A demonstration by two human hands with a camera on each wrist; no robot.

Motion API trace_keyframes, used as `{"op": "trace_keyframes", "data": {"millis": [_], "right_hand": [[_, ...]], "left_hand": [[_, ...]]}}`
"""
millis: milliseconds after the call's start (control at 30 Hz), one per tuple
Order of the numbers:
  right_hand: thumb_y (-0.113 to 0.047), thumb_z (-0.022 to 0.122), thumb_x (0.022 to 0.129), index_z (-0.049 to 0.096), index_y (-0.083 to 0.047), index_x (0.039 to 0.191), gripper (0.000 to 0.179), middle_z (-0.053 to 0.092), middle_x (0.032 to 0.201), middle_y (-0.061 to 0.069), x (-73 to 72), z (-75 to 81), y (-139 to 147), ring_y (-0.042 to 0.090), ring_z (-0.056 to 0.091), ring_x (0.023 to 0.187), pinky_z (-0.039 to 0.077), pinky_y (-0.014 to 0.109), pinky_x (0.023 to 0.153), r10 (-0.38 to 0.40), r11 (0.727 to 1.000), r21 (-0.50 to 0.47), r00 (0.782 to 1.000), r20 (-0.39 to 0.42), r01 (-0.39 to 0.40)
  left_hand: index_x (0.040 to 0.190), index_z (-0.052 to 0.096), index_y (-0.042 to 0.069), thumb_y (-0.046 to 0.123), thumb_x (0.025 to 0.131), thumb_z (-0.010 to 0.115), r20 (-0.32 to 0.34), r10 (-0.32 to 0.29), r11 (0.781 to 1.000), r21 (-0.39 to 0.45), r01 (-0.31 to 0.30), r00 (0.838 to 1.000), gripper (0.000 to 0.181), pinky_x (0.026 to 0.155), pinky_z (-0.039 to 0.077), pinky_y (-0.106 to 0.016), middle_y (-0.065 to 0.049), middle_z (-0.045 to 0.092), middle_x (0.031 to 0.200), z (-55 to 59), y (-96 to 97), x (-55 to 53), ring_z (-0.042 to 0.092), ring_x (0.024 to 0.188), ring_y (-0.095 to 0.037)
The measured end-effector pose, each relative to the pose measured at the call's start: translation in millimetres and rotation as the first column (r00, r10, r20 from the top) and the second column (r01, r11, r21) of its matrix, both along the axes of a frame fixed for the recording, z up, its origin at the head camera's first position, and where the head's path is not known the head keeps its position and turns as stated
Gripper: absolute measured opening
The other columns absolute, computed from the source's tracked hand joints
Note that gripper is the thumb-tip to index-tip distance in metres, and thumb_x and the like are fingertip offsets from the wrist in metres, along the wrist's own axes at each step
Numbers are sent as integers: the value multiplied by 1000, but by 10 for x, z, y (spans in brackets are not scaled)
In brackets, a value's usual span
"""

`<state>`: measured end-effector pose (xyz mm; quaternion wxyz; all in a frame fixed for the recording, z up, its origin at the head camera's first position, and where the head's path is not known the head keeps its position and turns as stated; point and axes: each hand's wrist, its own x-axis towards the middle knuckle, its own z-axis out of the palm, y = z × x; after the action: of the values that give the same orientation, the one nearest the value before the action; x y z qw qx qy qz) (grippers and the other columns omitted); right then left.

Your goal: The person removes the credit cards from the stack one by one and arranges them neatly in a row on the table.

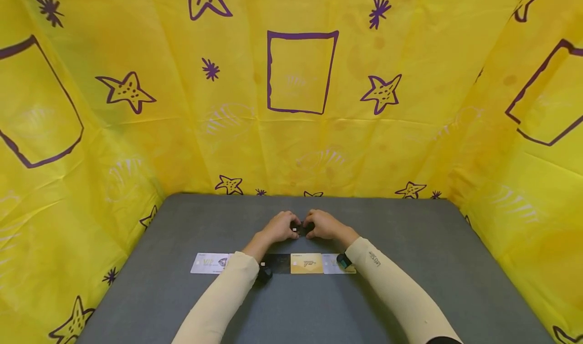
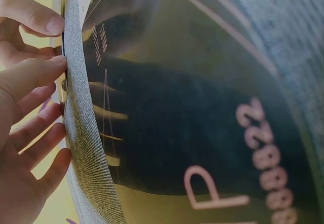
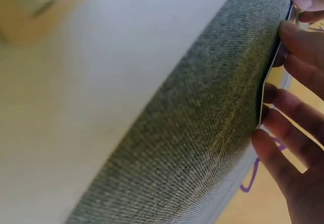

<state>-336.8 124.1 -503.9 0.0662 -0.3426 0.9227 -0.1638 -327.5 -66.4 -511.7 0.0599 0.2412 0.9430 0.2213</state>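
Ahead of a row of cards, both hands meet at a small black card (image 1: 301, 229) low over the grey table. My left hand (image 1: 281, 226) pinches its left side, and my right hand (image 1: 324, 224) pinches its right side. In the right wrist view the card (image 3: 262, 96) shows as a thin edge, with the right hand's fingertips (image 3: 261, 139) along it. The left wrist view has fingertips (image 2: 58, 63) at the same thin edge. Much of the card's face is hidden by the fingers.
Across the table (image 1: 300, 308) runs the row: a white VIP card (image 1: 207, 263), a black card (image 1: 280, 264), a gold card (image 1: 306, 263) and a silver card (image 1: 330, 264). The forearms partly cover it. Yellow patterned cloth (image 1: 300, 146) walls the back and sides.
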Motion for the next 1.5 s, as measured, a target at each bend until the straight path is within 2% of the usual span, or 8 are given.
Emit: {"op": "trace_keyframes", "data": {"millis": [167, 400, 567, 800, 1067, 1300, 1500], "right_hand": [[-18, 79, 80, 72, -7, 102, 27, 62, 109, 10, 0, -6, 6, 27, 59, 102, 48, 44, 93, 4, 1000, -7, 1000, 9, -4], [-21, 80, 79, 72, -8, 100, 26, 61, 103, 7, -4, -11, -1, 24, 58, 97, 48, 42, 90, 10, 1000, -19, 1000, -2, -10], [-22, 80, 78, 72, -9, 99, 26, 59, 100, 5, -16, -25, -9, 21, 56, 94, 48, 40, 88, 1, 1000, -22, 1000, -1, -1], [-21, 81, 78, 71, -7, 98, 27, 61, 102, 8, -22, -4, 10, 22, 58, 94, 48, 41, 88, 1, 999, -49, 999, 34, 1], [-18, 79, 81, 70, -9, 105, 27, 65, 108, 8, -26, 14, 37, 25, 60, 102, 48, 44, 94, -30, 998, -45, 995, 100, 35], [-18, 78, 82, 70, -9, 106, 27, 65, 110, 8, -36, -10, 86, 26, 61, 106, 48, 45, 96, -27, 995, -96, 994, 110, 38], [-18, 78, 81, 70, -9, 104, 26, 66, 109, 7, -15, 6, 140, 26, 61, 104, 48, 44, 94, -18, 991, -131, 994, 110, 33]], "left_hand": [[112, 70, 8, 21, 78, 81, 20, -13, 1000, 0, 13, 1000, 37, 96, 45, -45, -11, 63, 116, 23, 0, 24, 55, 109, -30], [112, 69, 9, 20, 78, 82, 39, -27, 999, 24, 26, 999, 38, 99, 43, -45, -11, 63, 117, 15, -15, 5, 55, 111, -29], [111, 70, 10, 20, 78, 81, 48, -18, 999, 32, 16, 999, 36, 99, 44, -45, -10, 64, 117, 8, -31, 0, 56, 111, -29], [106, 74, 10, 20, 77, 82, 68, 20, 998, 59, -24, 997, 31, 97, 46, -46, -10, 68, 113, 45, -11, -15, 60, 109, -30], [106, 75, 7, 20, 78, 81, 47, 9, 998, 68, -12, 999, 31, 96, 48, -44, -9, 71, 108, 22, -3, -11, 63, 106, -28], [106, 75, 7, 21, 79, 80, 54, 33, 996, 81, -38, 998, 31, 97, 47, -45, -9, 70, 109, 38, -4, -7, 62, 108, -28], [104, 75, 9, 21, 79, 80, 55, 20, 994, 105, -26, 998, 28, 98, 46, -45, -8, 70, 109, 44, 6, -1, 62, 109, -28]]}}
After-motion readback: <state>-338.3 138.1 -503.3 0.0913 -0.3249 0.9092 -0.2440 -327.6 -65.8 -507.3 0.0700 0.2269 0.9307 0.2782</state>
